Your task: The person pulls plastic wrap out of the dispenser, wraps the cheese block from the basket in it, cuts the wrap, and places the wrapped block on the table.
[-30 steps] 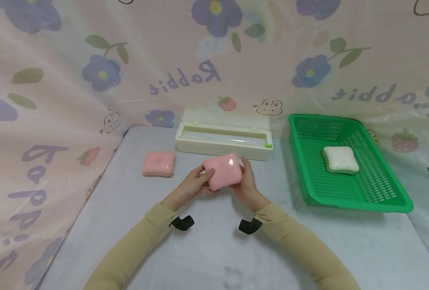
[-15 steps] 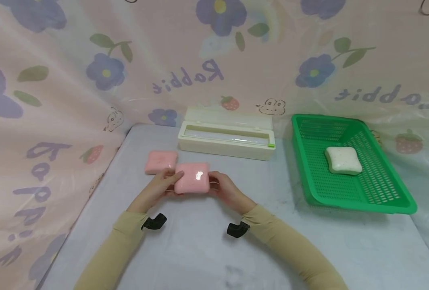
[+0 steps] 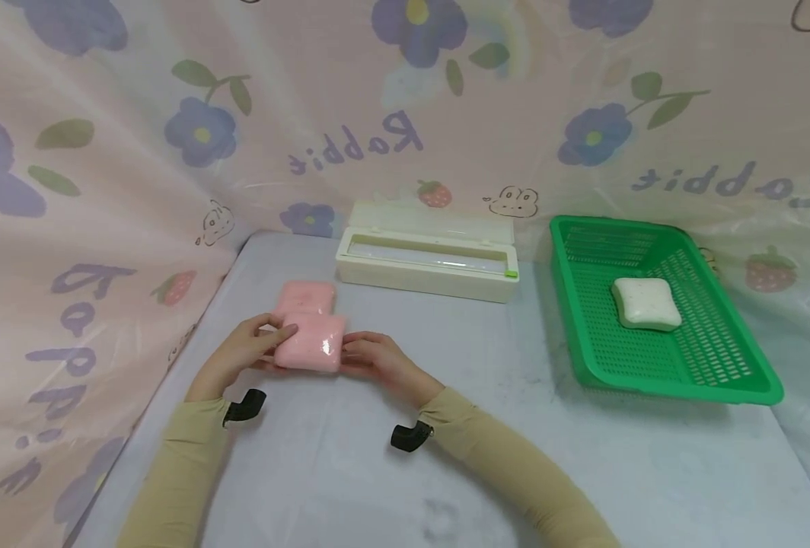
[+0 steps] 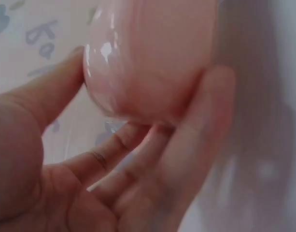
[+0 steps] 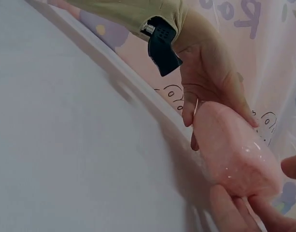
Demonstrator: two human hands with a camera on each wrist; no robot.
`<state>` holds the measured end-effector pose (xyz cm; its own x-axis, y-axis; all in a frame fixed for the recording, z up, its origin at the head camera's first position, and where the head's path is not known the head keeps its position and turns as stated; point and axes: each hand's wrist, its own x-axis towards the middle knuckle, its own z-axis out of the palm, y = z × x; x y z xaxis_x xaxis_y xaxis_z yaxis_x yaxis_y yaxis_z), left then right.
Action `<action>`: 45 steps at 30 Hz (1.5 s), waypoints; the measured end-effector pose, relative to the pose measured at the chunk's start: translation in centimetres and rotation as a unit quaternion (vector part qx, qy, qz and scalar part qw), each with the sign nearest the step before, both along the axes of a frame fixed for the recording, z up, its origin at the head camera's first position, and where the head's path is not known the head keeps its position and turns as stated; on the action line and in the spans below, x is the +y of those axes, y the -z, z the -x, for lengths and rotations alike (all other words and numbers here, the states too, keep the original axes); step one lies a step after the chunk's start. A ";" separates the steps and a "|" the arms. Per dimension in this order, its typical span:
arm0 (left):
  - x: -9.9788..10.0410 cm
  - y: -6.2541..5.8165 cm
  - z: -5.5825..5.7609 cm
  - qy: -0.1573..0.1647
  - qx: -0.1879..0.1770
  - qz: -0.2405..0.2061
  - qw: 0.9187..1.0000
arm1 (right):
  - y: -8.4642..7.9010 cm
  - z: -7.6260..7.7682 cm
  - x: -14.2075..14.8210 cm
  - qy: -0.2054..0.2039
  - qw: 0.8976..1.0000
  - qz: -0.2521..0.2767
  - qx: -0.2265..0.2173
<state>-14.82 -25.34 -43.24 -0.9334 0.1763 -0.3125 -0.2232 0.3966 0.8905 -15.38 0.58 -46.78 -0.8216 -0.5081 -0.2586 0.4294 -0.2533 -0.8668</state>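
A pink bar of soap (image 3: pixel 311 342) with a shiny film wrapping is held between both hands, low over the table. My left hand (image 3: pixel 243 348) grips its left side, thumb on top and fingers underneath, as the left wrist view shows on the bar's rounded end (image 4: pixel 152 63). At the right edge, my right hand (image 3: pixel 384 364) supports it with fingertips (image 5: pixel 227 208) at its underside. Behind it lies a second pink bar of soap (image 3: pixel 307 295) on the table, its front part overlapped by the held one in the head view.
A cream cling film dispenser (image 3: pixel 425 281) with its lid raised stands at the back, a film roll inside. To the right is a green plastic basket (image 3: pixel 569 327) holding a white bar of soap (image 3: pixel 646 303). A patterned curtain (image 3: pixel 350 99) hangs behind and left of the table.
Both hands have carried the pink soap from the middle of the table leftward to just in front of the other pink bar. The bar has turned from tilted to nearly straight.
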 end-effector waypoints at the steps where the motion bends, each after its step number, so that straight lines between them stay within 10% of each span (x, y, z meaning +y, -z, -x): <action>1: -0.3 -0.1 -0.1 -0.003 0.005 0.012 1.000 | 0.1 0.0 -0.3 -0.001 1.000 0.007 -0.005; 30: -2.4 -0.6 -1.0 -0.035 0.045 0.159 0.986 | 0.0 -0.9 -3.1 -0.019 0.998 -0.055 0.029; 37: -1.7 -3.2 -0.9 -0.045 0.100 0.171 0.979 | -1.0 0.1 0.3 -0.039 0.993 -0.077 0.084; 45: 1.9 -6.0 2.1 0.033 0.161 0.149 0.975 | -4.3 2.8 7.4 -0.021 0.973 -0.160 0.167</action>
<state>-16.91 -23.49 -37.28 -0.9812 0.1861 -0.0509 0.0847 0.6527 0.7529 -18.13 7.98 -42.46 -0.8677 -0.4793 -0.1321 0.1151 0.0648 -0.9912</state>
